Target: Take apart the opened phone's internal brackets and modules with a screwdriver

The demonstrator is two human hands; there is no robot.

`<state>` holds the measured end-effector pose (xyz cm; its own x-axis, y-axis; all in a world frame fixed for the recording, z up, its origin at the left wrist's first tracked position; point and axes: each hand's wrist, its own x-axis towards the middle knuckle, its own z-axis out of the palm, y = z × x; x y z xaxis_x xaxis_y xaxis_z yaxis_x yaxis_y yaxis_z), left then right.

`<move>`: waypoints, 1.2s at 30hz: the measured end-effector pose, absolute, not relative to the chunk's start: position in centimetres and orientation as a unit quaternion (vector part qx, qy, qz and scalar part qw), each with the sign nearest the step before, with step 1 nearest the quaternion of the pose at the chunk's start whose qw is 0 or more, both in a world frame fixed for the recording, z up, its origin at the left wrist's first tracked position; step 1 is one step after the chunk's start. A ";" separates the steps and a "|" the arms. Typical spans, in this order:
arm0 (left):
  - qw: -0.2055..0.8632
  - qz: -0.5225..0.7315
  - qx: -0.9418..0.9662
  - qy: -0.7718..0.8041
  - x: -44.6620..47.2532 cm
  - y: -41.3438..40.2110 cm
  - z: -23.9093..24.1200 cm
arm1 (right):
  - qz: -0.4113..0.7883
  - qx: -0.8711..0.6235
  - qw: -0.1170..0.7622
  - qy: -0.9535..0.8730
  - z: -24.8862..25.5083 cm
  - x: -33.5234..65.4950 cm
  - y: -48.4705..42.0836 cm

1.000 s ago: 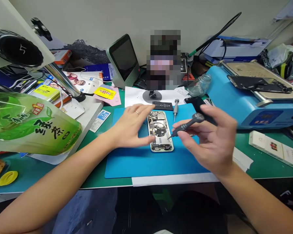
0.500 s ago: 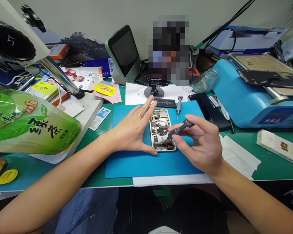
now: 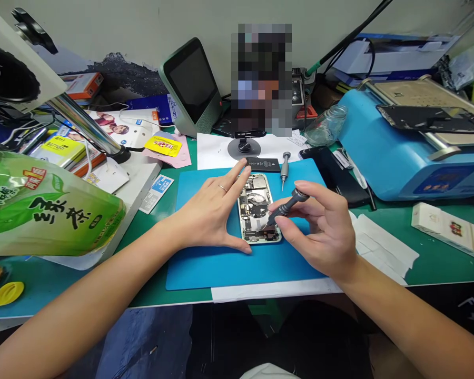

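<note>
An opened phone point(image 3: 256, 202) lies on a blue mat point(image 3: 221, 268), its inner parts showing. My left hand point(image 3: 211, 210) rests along the phone's left side, fingers spread, the thumb near its lower edge. In my right hand point(image 3: 319, 223) is a dark screwdriver point(image 3: 286, 205), pinched between thumb and fingers and tilted with its tip down at the phone's lower part. The exact spot under the tip is too small to make out. Beyond the phone lies a black phone battery point(image 3: 265, 165), and a second, grey screwdriver point(image 3: 285, 169) lies to the battery's right.
A small round-based stand point(image 3: 244, 148) is behind the battery. To the right are a blue machine point(image 3: 403, 152), a glass jar point(image 3: 327, 125), a black phone point(image 3: 339, 176) and a white box point(image 3: 450, 229). A green tea pouch point(image 3: 51, 205) and a screen device point(image 3: 191, 87) stand leftward.
The whole view has shifted slightly, so things sit a little farther left. Both hands keep nearly the same pose, the screwdriver still angled at the phone's lower part.
</note>
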<state>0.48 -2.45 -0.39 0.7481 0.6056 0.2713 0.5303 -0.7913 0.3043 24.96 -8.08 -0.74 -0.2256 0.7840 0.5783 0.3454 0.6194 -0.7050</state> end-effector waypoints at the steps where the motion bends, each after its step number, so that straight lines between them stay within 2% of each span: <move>1: 0.106 0.180 0.929 0.306 0.5 -2.5 -0.4 | 0.219 -0.377 0.493 -0.753 -0.7 25.0 -8.1; 14: 0.115 0.183 0.926 0.311 0.3 -2.1 -0.9 | 0.202 -0.319 0.514 -0.770 -1.3 24.8 -7.6; 36: 0.131 0.161 0.924 0.322 0.1 -1.8 -1.1 | 0.186 -0.276 0.487 -0.807 -1.9 24.8 -7.3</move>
<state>0.12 -1.82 -1.09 0.7408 0.6369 0.2136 0.5520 -0.7583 0.3468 24.83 -7.31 -1.91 -0.3727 0.6267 0.6843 0.2642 0.7786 -0.5692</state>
